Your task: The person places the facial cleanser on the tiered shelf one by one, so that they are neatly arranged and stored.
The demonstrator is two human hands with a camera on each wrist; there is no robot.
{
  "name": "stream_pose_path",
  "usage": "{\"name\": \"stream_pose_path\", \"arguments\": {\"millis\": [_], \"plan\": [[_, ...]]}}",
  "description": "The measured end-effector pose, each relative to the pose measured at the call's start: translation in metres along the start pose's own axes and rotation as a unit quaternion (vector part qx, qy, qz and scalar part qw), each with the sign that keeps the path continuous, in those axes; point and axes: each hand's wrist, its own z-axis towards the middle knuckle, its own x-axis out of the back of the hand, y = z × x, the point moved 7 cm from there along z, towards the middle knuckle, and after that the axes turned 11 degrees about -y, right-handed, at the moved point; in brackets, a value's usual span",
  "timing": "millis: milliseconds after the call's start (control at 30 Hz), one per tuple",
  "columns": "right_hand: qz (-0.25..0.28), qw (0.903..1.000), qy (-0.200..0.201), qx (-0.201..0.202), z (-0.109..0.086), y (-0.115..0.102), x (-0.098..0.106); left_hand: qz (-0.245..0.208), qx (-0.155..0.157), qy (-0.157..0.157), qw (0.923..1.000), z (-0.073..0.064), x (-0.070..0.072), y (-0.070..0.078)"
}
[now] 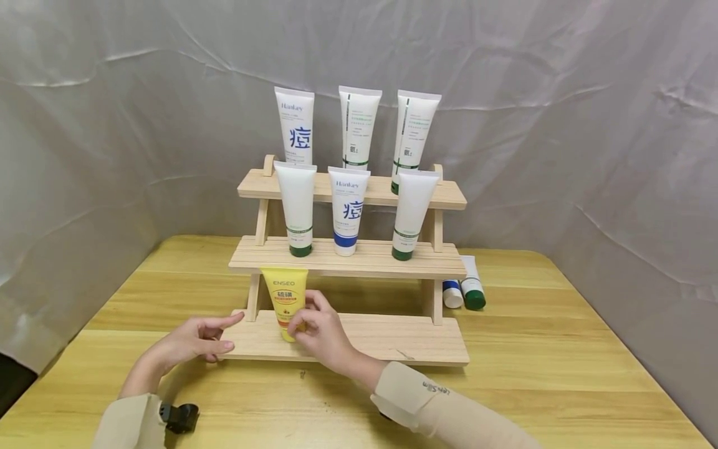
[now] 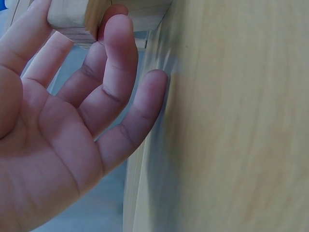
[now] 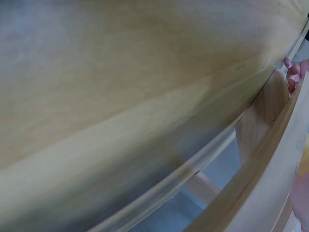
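A yellow squeeze tube (image 1: 286, 296) stands cap down on the left part of the bottom step of a three-step wooden display stand (image 1: 387, 340). My right hand (image 1: 326, 335) pinches it low on its right side. With thumb on top and fingers beneath, my left hand (image 1: 187, 342) grips the left end of that bottom step. The left wrist view has the left hand (image 2: 63, 130) at the board's end (image 2: 72, 17). Only a sliver of the right hand (image 3: 300, 200) enters the right wrist view, beside the yellow tube (image 3: 304, 162).
On the middle step stand white tubes with green caps (image 1: 297, 206) and a white-and-blue tube (image 1: 349, 209). Three more tubes (image 1: 359, 125) stand on the top step. Behind the stand's right side, two tubes (image 1: 471, 284) lie on the wooden table (image 1: 527, 337). Grey cloth (image 1: 168, 125) hangs behind.
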Motion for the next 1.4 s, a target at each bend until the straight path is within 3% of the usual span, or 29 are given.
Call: {"name": "stream_pose_path", "arguments": {"millis": [267, 667, 1000, 1400], "plan": [[0.022, 0.9982, -0.021, -0.052, -0.007, 0.006, 0.004, -0.004, -0.005, -0.004, 1.0, 0.0, 0.0, 0.0], [0.038, 0.9943, -0.004, -0.1, -0.023, 0.01, 0.022, -0.028, -0.004, -0.01, 0.9996, 0.0, -0.002, -0.001], [0.055, 0.9947, 0.01, -0.086, -0.036, 0.01, 0.042, -0.02, -0.001, -0.007, 0.9998, 0.0, -0.001, 0.0], [0.05, 0.9946, 0.034, -0.084, -0.06, 0.037, 0.071, -0.02, -0.005, -0.009, 0.9997, -0.001, -0.002, 0.001]]}}
